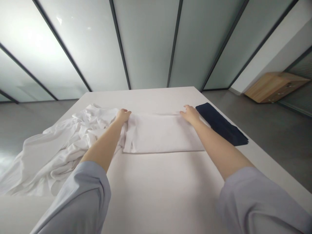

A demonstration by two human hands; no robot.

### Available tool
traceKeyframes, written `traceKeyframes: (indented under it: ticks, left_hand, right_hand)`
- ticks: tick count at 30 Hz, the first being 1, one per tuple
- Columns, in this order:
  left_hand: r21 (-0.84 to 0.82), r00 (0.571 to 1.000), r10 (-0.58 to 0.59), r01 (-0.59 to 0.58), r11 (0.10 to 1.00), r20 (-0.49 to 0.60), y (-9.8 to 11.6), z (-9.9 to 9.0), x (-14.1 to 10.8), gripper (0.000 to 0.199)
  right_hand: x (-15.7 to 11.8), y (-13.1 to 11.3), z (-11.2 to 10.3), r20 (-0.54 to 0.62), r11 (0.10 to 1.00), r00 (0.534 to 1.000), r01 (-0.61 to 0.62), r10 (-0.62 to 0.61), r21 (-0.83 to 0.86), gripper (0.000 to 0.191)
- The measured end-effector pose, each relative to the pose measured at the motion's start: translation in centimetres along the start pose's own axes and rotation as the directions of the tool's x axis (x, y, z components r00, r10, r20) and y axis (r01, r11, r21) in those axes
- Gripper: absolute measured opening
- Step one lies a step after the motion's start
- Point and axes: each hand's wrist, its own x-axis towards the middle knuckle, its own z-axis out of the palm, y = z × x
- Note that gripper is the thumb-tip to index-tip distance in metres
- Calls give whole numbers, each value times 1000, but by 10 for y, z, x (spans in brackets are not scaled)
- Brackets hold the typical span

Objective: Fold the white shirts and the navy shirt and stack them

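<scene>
A white cloth (163, 135), folded into a flat rectangle, lies on the white table (156, 182) in front of me. At its far left corner is my left hand (123, 115), with thumb and fingers a little apart; nothing shows held between them. My right hand (190, 113) rests at the far right corner, its fingers spread and touching or just over the cloth. Small creases mark the cloth's left side, where a narrow strip of layers shows near my left wrist.
Crumpled white fabric (60, 146) is heaped on the table's left side and hangs past its edge. A folded dark navy cloth (220, 125) lies near the right edge. Beyond stand frosted glass panels (148, 42) and a wooden cabinet (275, 86).
</scene>
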Motion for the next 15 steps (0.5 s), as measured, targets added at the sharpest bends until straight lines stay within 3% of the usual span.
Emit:
traceKeyframes:
  ticks: [3,7,9,11,15]
  left_hand:
    - [-109,996,65,-71,992,-56,-15,3,-30,50]
    - [24,938,346,-346,938,3,-34,1,-100,52]
    - [113,923,373,-382,917,99,-41,2,-136,65]
    - [183,924,360,-379,907,128,-45,6,-162,83]
    - [277,933,340,-359,891,117,-49,15,-181,92]
  right_hand:
    - [-16,1,5,-24,998,997,67,-68,-19,60]
    - [-61,-7,0,53,966,966,256,-254,-30,57]
    - [-94,-16,-2,153,948,940,315,-305,-47,52]
    - [-126,-27,-1,232,931,911,361,-342,-44,53]
    - [-165,-37,9,300,922,886,385,-355,-45,63]
